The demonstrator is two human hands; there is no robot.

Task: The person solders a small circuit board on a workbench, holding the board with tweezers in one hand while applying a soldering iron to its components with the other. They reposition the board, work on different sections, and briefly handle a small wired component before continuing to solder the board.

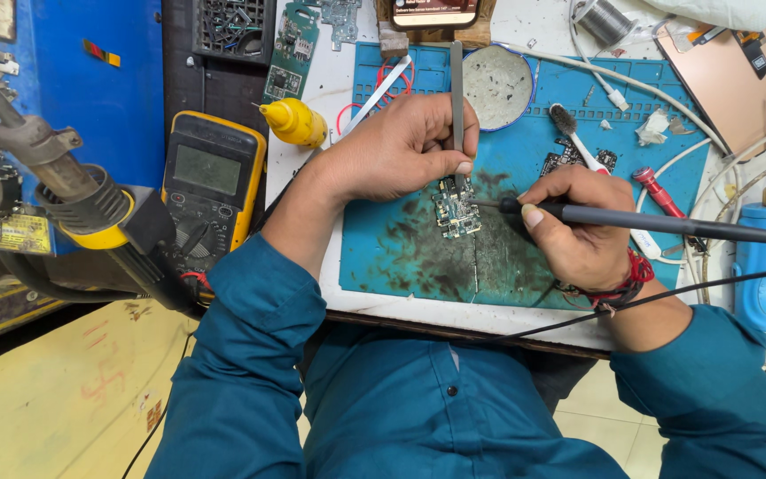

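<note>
A small circuit board [456, 213] lies on a blue work mat [383, 248] stained with dark smears. My left hand [401, 146] grips grey metal tweezers [457, 89] upright, their tip pressing on the board's top edge. My right hand [578, 222] holds a black soldering iron [667, 223] like a pen, its tip touching the board from the right. Both sleeves are teal.
A yellow multimeter [210, 182] sits left of the mat, a yellow squeeze bottle [293, 121] and green boards [290, 53] behind it. A hot-air gun [73, 191] hangs at left. A round tin [498, 84], brush [578, 142], red tool [660, 195] and blue stand [764, 257] lie right.
</note>
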